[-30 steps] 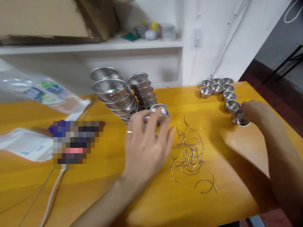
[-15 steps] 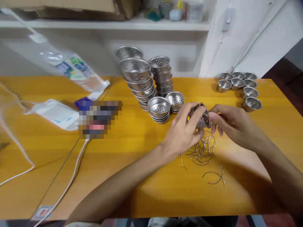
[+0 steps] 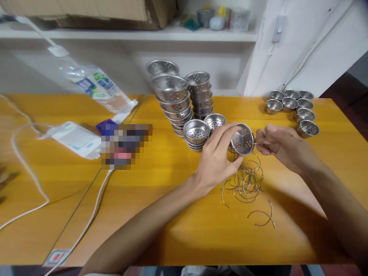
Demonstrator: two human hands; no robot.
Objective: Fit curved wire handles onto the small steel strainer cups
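Observation:
My left hand is wrapped round a perforated metal cup, tilted so that its open mouth faces toward me and to the right. Right beside its rim, my right hand is closed in a pinch on a thin metal wire, of which only a short end shows against the cup's rim. Below both hands, a tangled pile of curved wire handles lies on the table. Two more wire pieces cross each other nearer the front edge.
Tall stacks of perforated cups stand behind my left hand, with shorter stacks in front. Several single cups stand at the back right. To the left are a plastic bottle, a white device and a white cable.
The cup has turned in my left hand so that its inside now faces me. My right hand has drawn slightly to the right and curled tighter, with a wire end showing.

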